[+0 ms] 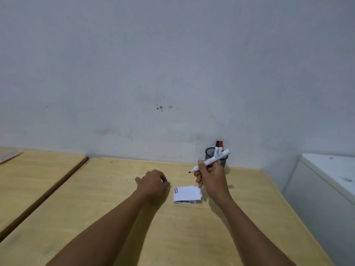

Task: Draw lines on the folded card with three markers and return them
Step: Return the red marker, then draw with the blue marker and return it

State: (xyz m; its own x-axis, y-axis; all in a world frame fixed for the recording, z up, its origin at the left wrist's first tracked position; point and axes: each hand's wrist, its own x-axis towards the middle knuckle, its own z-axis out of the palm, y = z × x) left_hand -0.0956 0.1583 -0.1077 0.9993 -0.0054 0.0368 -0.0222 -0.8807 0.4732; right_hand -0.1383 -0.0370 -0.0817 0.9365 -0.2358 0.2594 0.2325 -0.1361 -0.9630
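Observation:
A white folded card (187, 193) lies on the wooden table (115, 217), with short red and blue lines at its left edge. My right hand (210, 176) holds an uncapped white marker (211, 160) above and behind the card, its dark tip pointing left. My left hand (153, 182) rests closed on the table just left of the card, with a small purple-blue cap (164, 181) showing between its fingers. A black mesh pen cup (215, 156) stands against the wall behind my right hand, holding a black-capped marker (217, 146) and a red-capped marker (221, 145).
A second wooden table (28, 179) sits to the left across a narrow gap. A white cabinet (326, 179) stands at the right beside the table's edge. The pale wall rises directly behind the table.

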